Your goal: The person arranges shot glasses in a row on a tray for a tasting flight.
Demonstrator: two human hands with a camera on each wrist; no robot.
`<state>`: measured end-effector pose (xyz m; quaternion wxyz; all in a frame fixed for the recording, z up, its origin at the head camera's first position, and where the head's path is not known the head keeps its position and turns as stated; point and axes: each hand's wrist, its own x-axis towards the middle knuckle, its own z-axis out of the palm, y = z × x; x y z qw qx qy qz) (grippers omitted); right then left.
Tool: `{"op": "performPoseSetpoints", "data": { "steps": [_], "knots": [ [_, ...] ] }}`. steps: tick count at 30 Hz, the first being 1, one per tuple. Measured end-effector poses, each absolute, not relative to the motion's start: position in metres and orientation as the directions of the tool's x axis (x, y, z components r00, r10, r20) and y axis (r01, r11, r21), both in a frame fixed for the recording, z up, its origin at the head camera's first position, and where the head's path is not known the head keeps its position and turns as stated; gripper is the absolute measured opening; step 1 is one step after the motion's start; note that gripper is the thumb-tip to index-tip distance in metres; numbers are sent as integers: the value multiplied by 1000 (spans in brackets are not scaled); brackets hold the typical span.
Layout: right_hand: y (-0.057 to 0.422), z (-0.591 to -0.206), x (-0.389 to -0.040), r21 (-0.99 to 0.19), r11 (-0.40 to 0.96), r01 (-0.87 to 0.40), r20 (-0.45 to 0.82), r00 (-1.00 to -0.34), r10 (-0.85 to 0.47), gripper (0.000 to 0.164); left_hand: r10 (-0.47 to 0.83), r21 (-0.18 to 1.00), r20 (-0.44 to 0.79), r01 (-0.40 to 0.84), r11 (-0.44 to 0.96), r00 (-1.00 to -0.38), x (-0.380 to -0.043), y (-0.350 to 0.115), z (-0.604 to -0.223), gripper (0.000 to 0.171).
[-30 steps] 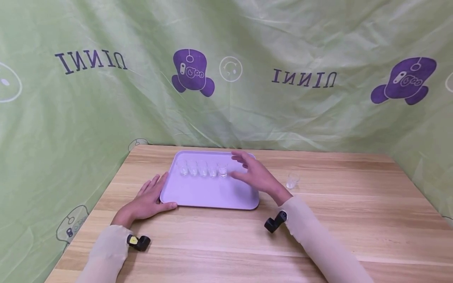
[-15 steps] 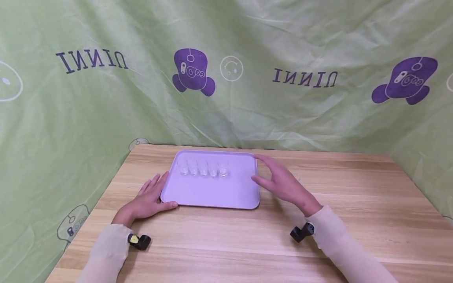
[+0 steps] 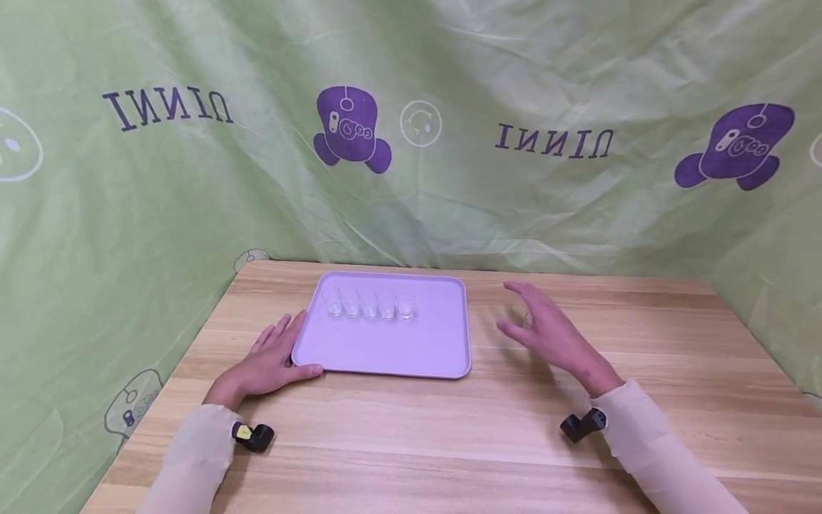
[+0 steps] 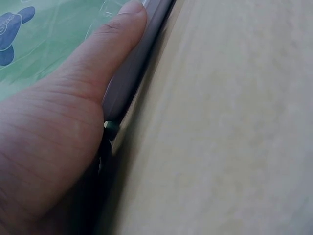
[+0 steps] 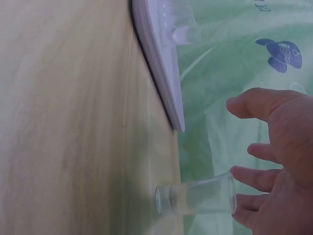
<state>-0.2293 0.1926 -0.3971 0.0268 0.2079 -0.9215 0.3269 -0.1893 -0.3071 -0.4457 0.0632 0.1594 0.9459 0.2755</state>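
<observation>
A purple tray [image 3: 385,350] lies on the wooden table, with a row of several small clear shot glasses [image 3: 369,305] upright along its back left part. My left hand [image 3: 266,368] rests at the tray's front left corner, fingers spread along its left side and thumb at the front edge; the left wrist view shows the thumb [image 4: 112,44] against the tray's rim. To the right of the tray my right hand [image 3: 555,335] hovers with fingers apart, holding nothing. One more shot glass [image 5: 195,197] stands upright on the table, its rim close to my right fingers; the head view mostly hides it behind the hand.
The wooden table [image 3: 398,442] reaches back to a green printed curtain [image 3: 449,214], which also hangs along both sides. Bare tabletop lies in front of the tray and to its right. A small black device [image 3: 253,435] sits on each sleeve.
My right hand has moved right, from over the tray beside the glasses to near the lone glass, which it now mostly covers in the head view. The left hand and tray stay put.
</observation>
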Motion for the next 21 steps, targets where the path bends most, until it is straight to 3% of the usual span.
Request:
{"op": "performPoseSetpoints", "data": {
  "steps": [10, 21],
  "knots": [
    [205, -405, -227, -619, 694, -369, 117, -916, -383, 73, 343, 554, 4, 288, 781, -939, -188, -306, -447, 114],
    [212, -410, -225, -593, 705, -389, 111, -907, -407, 58, 339, 561, -9, 276, 780, -941, -188, -306, -446, 114]
  ]
}}
